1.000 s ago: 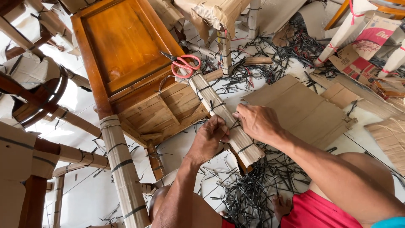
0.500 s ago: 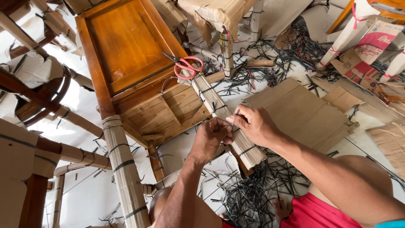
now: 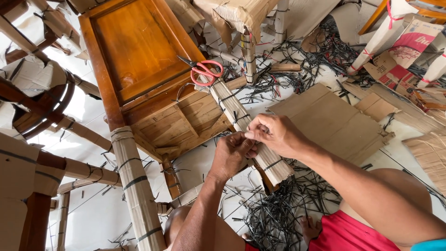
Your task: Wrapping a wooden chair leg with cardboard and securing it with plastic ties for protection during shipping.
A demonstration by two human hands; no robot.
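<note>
1. On the white tiled floor [image 3: 93, 218], an overturned honey-brown wooden table [image 3: 139, 51] lies with its panelled underside up, and one leg wrapped in corrugated brown cardboard [image 3: 246, 130] slants towards the person's lap.
2. The left hand [image 3: 232, 155] has its fingers curled together against the near side of that wrapped leg, about halfway along, the fingertips pressed onto the cardboard.
3. The right hand [image 3: 276, 135] meets it from the other side, thumb and forefinger pinching something thin at the leg; I cannot tell whether it is the thin black plastic strap [image 3: 240, 119] or a loose end of it.
4. A pair of red-handled scissors [image 3: 202, 70] rests higher on the same leg, where it joins the table frame, well clear of both hands.
5. A second cardboard-wrapped leg with black bands [image 3: 134, 186] runs down the left, partly blocking the floor there.
6. A flat brown cardboard sheet [image 3: 334, 123] lies just right of the hands.
7. Black strap offcuts [image 3: 278, 209] heap up beside the person's knee and scatter further back.
8. At the upper right sits a torn cardboard box with a red and pink printed panel [image 3: 409, 44], beside pale wrapped legs tied with red string [image 3: 376, 39].
9. Dark curved wooden furniture [image 3: 42, 104], part-wrapped, crowds the left edge.
</note>
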